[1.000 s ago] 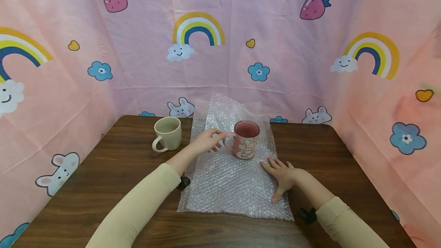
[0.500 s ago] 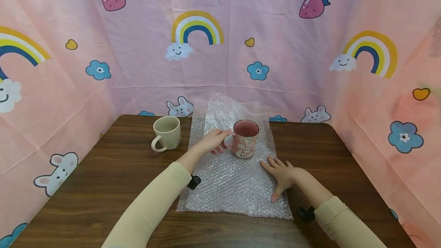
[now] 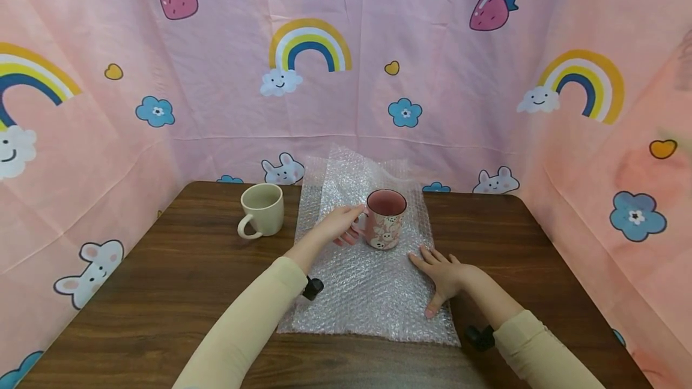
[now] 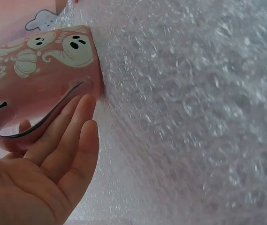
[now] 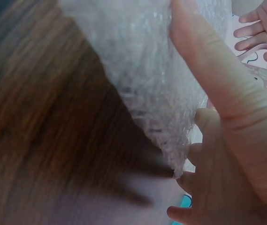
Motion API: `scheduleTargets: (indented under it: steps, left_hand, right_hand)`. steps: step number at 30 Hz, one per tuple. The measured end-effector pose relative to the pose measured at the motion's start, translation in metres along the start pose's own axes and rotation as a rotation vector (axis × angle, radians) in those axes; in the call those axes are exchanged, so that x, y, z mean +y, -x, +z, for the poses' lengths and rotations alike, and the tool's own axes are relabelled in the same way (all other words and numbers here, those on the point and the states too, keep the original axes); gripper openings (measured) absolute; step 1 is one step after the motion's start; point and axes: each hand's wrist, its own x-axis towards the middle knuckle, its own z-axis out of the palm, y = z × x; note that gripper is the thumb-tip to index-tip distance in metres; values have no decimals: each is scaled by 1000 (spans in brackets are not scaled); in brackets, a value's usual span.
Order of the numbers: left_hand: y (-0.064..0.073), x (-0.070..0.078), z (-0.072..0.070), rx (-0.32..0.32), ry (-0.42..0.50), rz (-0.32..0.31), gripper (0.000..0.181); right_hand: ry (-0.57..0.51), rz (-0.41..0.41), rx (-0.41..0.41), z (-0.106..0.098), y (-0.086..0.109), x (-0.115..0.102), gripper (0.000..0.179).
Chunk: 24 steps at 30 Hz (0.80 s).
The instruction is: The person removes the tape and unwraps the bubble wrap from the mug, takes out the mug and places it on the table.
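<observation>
A pink mug [image 3: 385, 221] with white ghost and pumpkin figures stands upright on a sheet of bubble wrap [image 3: 373, 305]. My left hand [image 3: 340, 224] holds its handle from the left. In the left wrist view, one fingertip shows through the handle [image 4: 34, 131] and the other fingers lie along its underside; the thumb is mostly cut off. Spread fingers of my right hand [image 3: 444, 275] rest on the right edge of the bubble wrap, thumb toward the near side. Left of the sheet, a cream mug [image 3: 265, 209] stands upright, its handle turned to the near left.
The dark wooden table [image 3: 178, 293] carries everything. Its back edge meets a pink patterned curtain [image 3: 367, 107], which also hangs at both sides. The far end of the bubble wrap leans up against this curtain.
My left hand has moved right, from just beside the pink mug's handle onto it, and now holds it. My right hand and both mugs have stayed in place.
</observation>
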Motion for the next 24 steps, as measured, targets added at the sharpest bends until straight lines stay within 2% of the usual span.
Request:
scheduleTargets:
  steps: [5, 15, 21, 24]
  left_hand:
    - [-1, -1, 2, 22, 45, -23, 55]
    - [-3, -4, 2, -28, 207, -86, 51]
    - [-4, -4, 4, -33, 245, -103, 52]
    - [-5, -4, 8, -3, 231, -90, 52]
  right_hand:
    - [3, -3, 9, 1, 1, 0, 127]
    - [-22, -16, 17, 3, 0, 3, 127]
    - [-29, -21, 23, 3, 1, 4, 127]
    - [-33, -25, 27, 3, 0, 4, 127]
